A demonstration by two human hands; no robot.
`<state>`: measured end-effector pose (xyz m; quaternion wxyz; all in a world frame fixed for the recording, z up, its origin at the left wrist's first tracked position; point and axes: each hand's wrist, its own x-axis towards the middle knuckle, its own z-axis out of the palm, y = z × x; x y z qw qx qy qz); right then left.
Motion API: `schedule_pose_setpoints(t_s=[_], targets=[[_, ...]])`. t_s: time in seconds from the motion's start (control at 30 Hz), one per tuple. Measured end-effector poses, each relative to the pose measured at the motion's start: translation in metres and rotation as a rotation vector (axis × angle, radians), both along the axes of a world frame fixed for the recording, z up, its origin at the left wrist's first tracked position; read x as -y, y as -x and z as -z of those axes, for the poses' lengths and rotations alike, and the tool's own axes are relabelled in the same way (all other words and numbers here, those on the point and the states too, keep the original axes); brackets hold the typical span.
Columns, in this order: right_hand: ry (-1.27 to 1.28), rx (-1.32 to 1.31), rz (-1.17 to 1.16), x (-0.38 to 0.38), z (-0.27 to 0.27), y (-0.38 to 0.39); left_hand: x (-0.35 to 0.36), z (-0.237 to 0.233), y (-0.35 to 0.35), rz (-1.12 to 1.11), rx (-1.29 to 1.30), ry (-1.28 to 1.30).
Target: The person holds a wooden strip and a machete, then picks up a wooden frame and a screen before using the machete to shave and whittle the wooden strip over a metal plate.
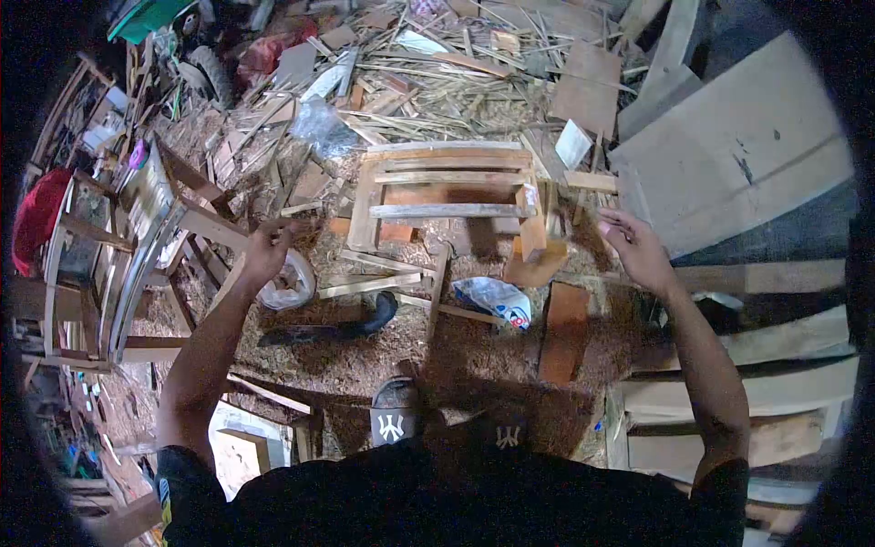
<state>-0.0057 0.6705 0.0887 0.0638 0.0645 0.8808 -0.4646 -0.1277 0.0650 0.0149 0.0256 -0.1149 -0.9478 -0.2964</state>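
Observation:
My left hand (269,251) is raised at left centre, above and beside a white plastic bag (290,281); its fingers look bent and partly blurred, and what is between them cannot be made out. My right hand (636,244) is held out at right centre, its fingers apart with nothing in them, near the edge of a large board (738,155). Between both hands a slatted wooden frame (451,211) rests on the sawdust-covered ground. Below it are a handsaw with a dark handle (372,321), a printed plastic bag (494,301) and a reddish-brown board (564,332).
Wooden chair frames (128,246) stand at the left beside a red cloth (38,219). Scrap wood strips (437,91) are heaped at the back. Curved wooden pieces (747,392) lie at the lower right. My slippered foot (392,415) shows at the bottom.

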Motion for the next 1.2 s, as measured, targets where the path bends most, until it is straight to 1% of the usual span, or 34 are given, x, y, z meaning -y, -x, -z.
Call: schedule_pose_setpoints(t_s=[0.03,0.07,0.17,0.2,0.23,0.3,0.37,0.43,0.47,0.5,0.57,0.6,0.63,0.7,0.77,0.83,0.9,0.97,1.0,1.07,1.1,1.17,1.2], targets=[[-0.018,-0.046,-0.013,-0.004,0.008,0.005,0.000,-0.003,0.001,-0.076,0.111,0.060],[-0.036,-0.092,-0.026,-0.006,0.014,0.011,0.001,0.004,0.003,0.016,-0.023,0.012],[-0.084,-0.099,-0.044,-0.001,0.016,0.029,-0.010,0.000,0.012,0.043,0.007,0.074],[-0.084,-0.102,-0.049,-0.003,0.019,0.037,-0.028,-0.020,0.001,0.033,0.001,0.030],[-0.079,-0.103,-0.043,-0.006,0.026,0.045,-0.025,-0.017,0.007,0.028,-0.001,0.030],[-0.073,-0.105,-0.039,-0.008,0.036,0.061,-0.018,-0.005,0.022,0.170,-0.029,0.012],[-0.036,-0.103,-0.051,-0.009,0.043,0.073,-0.015,0.007,0.032,0.150,-0.036,0.035],[-0.058,-0.091,-0.078,-0.002,0.041,0.085,-0.019,0.002,0.038,0.111,0.077,0.015],[-0.078,-0.078,-0.110,0.001,0.040,0.092,-0.021,-0.001,0.041,0.082,0.098,0.055],[-0.079,-0.078,-0.106,0.004,0.041,0.100,-0.016,0.009,0.049,0.086,0.097,0.055],[-0.074,-0.063,-0.085,0.008,0.046,0.118,0.000,0.034,0.068,0.109,0.097,-0.050],[-0.114,-0.085,-0.095,0.007,0.055,0.131,-0.002,0.032,0.071,0.044,0.156,-0.003],[-0.113,-0.083,-0.094,0.006,0.063,0.141,-0.004,0.036,0.077,0.046,0.158,-0.002],[0.009,-0.071,-0.076,0.007,0.078,0.163,-0.010,0.042,0.090,0.106,0.108,-0.027],[-0.024,-0.109,-0.106,-0.001,0.102,0.191,-0.022,0.042,0.098,0.112,0.087,-0.011],[-0.020,-0.110,-0.068,0.007,0.110,0.211,-0.030,0.048,0.108,0.111,0.063,-0.115],[-0.061,-0.118,-0.044,0.011,0.118,0.228,-0.036,0.050,0.111,0.077,0.121,-0.113],[-0.130,-0.145,-0.081,0.015,0.121,0.243,-0.041,0.053,0.111,0.073,0.025,-0.007],[-0.131,-0.140,-0.085,0.016,0.125,0.252,-0.037,0.061,0.116,0.069,0.030,-0.008],[-0.040,-0.131,-0.069,0.019,0.134,0.269,-0.027,0.077,0.127,0.157,0.066,-0.012],[-0.039,-0.124,-0.067,0.018,0.144,0.280,-0.030,0.076,0.128,0.160,0.073,-0.011],[-0.106,-0.198,-0.135,0.017,0.166,0.304,-0.036,0.068,0.124,0.087,0.139,-0.113],[-0.101,-0.117,-0.165,0.025,0.159,0.312,-0.032,0.070,0.125,0.076,0.229,-0.124]])
